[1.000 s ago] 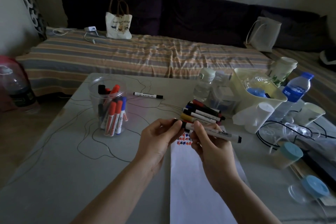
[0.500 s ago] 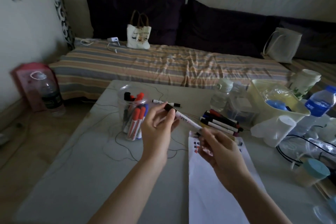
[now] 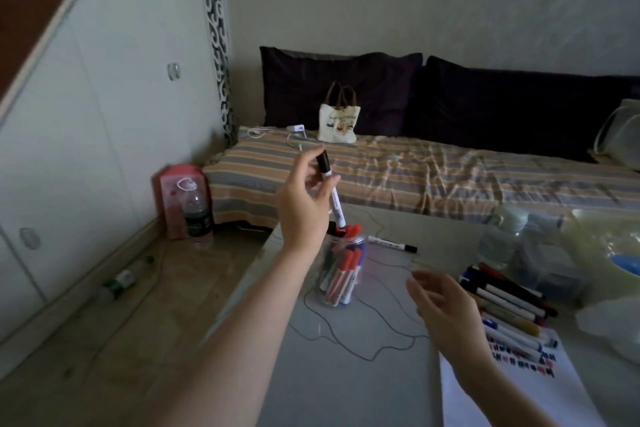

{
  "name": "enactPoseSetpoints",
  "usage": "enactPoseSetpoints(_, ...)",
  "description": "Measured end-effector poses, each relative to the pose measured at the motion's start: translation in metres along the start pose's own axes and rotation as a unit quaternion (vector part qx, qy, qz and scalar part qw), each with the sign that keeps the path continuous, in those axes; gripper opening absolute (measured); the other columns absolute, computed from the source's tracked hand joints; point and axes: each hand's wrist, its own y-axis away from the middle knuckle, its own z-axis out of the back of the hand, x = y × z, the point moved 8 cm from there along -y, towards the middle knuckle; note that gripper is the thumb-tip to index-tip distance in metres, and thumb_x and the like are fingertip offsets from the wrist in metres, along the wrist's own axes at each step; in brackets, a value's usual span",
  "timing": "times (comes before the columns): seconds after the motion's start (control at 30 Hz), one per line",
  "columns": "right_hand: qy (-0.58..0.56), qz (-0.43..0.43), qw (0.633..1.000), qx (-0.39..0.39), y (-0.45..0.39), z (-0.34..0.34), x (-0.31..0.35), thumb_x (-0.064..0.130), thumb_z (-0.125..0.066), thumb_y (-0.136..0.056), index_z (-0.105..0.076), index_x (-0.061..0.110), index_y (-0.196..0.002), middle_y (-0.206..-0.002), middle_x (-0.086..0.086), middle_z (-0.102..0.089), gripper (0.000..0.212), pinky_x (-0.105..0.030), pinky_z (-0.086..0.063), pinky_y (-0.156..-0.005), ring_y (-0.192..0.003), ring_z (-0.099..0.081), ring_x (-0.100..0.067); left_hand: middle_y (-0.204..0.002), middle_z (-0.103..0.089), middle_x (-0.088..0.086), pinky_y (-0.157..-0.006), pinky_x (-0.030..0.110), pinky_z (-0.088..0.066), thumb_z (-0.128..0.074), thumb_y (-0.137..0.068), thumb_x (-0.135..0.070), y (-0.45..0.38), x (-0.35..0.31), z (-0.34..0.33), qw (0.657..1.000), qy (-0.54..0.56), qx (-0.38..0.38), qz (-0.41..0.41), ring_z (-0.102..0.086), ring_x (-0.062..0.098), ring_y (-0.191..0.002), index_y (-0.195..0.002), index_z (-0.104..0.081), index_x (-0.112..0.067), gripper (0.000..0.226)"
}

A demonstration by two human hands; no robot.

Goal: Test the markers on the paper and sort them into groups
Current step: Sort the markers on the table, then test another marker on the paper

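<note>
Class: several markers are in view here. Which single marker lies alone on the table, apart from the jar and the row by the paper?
The black-capped marker lying flat just beyond the jar. The others stand in the jar, lie in the row by the paper, or are held by the left hand.

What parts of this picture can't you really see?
All in the head view:
- Jar: its left side is hidden by the left hand.
- Held marker: label print too small to read; lower tip sits among the jar's markers.
- Paper: cut off by the bottom edge, partly behind the right hand.
- Bottles and tub at right: blurred, cut by the right edge.
</note>
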Motion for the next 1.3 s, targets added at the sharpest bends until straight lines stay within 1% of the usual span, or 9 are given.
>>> enactPoseSetpoints(0.27, 0.000, -0.012, 1.000, -0.015, 0.019, 0.032, -0.024, 0.024, -0.074, -0.084, -0.067, 0.018, -0.094, -0.087, 0.002, -0.071, 0.013, -0.013, -0.047, -0.056, -0.078, -0.067, -0.007, -0.095, -0.072, -0.003, -0.072, 0.027, -0.054, -0.072, -0.084, -0.022, 0.028, 0.042, -0.038, 0.966, -0.221, 0.130, -0.040, -0.066, 0.014, -0.083, -0.116, -0.065, -0.022, 0.033)
enactPoseSetpoints(0.4, 0.020, -0.035, 0.999, -0.030, 0.011, 0.048, -0.045, 0.034, -0.073, -0.084, -0.067, 0.021, -0.096, -0.086, 0.002, -0.072, 0.018, -0.027, -0.054, -0.069, -0.079, -0.069, -0.012, -0.110, -0.070, -0.002, -0.093, 0.035, -0.047, -0.060, -0.086, -0.049, 0.040, 0.046, -0.026, 0.945, -0.300, 0.101, -0.077, -0.062, 0.018, -0.104, -0.105, -0.071, -0.018, 0.038)
enactPoseSetpoints(0.5, 0.019, -0.057, 0.997, -0.043, -0.003, 0.052, -0.059, 0.032, -0.070, -0.088, -0.068, 0.020, -0.098, -0.085, 0.001, -0.073, 0.016, -0.035, -0.057, -0.073, -0.079, -0.070, -0.018, -0.115, -0.062, 0.000, -0.094, 0.032, -0.044, -0.057, -0.090, -0.039, 0.066, 0.015, -0.040, 0.957, -0.245, 0.090, -0.125, -0.056, 0.017, -0.107, -0.107, -0.067, -0.018, 0.029)
enactPoseSetpoints(0.63, 0.043, -0.066, 0.995, -0.053, -0.026, 0.050, -0.069, 0.018, -0.064, -0.093, -0.068, 0.015, -0.098, -0.080, -0.004, -0.072, 0.008, -0.035, -0.058, -0.064, -0.073, -0.069, -0.023, -0.103, -0.061, 0.000, -0.080, 0.037, -0.052, -0.056, -0.088, -0.021, 0.161, 0.029, -0.116, 0.925, -0.174, 0.329, -0.080, -0.058, 0.018, -0.096, -0.102, -0.064, -0.016, 0.017)
enactPoseSetpoints(0.73, 0.162, -0.031, 0.986, -0.024, -0.055, 0.051, -0.076, 0.018, -0.056, -0.097, -0.063, 0.022, -0.100, -0.079, 0.000, -0.069, 0.009, -0.015, -0.044, -0.045, -0.061, -0.063, -0.013, -0.145, -0.043, 0.004, -0.107, 0.034, -0.038, -0.056, -0.091, -0.027, 0.205, 0.094, -0.146, 0.844, -0.253, 0.471, 0.033, -0.040, 0.024, -0.132, -0.135, -0.049, -0.016, 0.046)
enactPoseSetpoints(0.87, 0.313, -0.003, 0.946, 0.081, -0.105, 0.029, -0.094, 0.017, -0.045, -0.098, -0.057, 0.039, -0.118, -0.101, 0.003, -0.064, 0.032, -0.026, -0.050, -0.072, -0.084, -0.064, -0.013, -0.158, -0.021, 0.004, -0.118, 0.036, -0.019, -0.052, -0.095, -0.041, 0.210, 0.133, -0.152, 0.794, -0.310, 0.521, 0.023, -0.020, 0.024, -0.145, -0.146, -0.033, -0.018, 0.059)
enactPoseSetpoints(0.97, 0.399, 0.038, 0.907, 0.128, -0.142, -0.004, -0.096, 0.005, -0.046, -0.093, -0.044, 0.014, -0.140, -0.138, -0.013, -0.051, 0.048, -0.033, -0.042, -0.097, -0.120, -0.052, -0.027, -0.157, -0.024, 0.004, -0.117, 0.031, -0.016, -0.055, -0.093, -0.042, 0.208, 0.145, -0.156, 0.799, -0.301, 0.518, 0.051, -0.018, 0.021, -0.145, -0.143, -0.041, -0.017, 0.057)
enactPoseSetpoints(1.07, 0.406, 0.046, 0.901, 0.147, -0.173, -0.042, -0.095, 0.007, -0.046, -0.091, -0.043, 0.012, -0.129, -0.134, -0.013, -0.050, 0.038, -0.035, -0.039, -0.091, -0.110, -0.052, -0.028, -0.158, -0.022, 0.004, -0.119, 0.029, -0.014, -0.059, -0.092, -0.037, 0.209, 0.149, -0.161, 0.813, -0.285, 0.501, 0.082, -0.016, 0.020, -0.145, -0.142, -0.044, -0.016, 0.056)
enactPoseSetpoints(1.3, 0.493, -0.024, 0.852, 0.172, -0.215, -0.071, -0.115, 0.027, -0.047, -0.095, -0.044, 0.020, -0.110, -0.121, -0.004, -0.050, 0.017, -0.054, -0.019, -0.113, -0.124, -0.045, -0.025, -0.161, -0.015, 0.002, -0.119, 0.028, -0.009, -0.060, -0.093, -0.033, 0.210, 0.150, -0.160, 0.823, -0.256, 0.495, 0.112, -0.009, 0.019, -0.148, -0.143, -0.042, -0.017, 0.055)
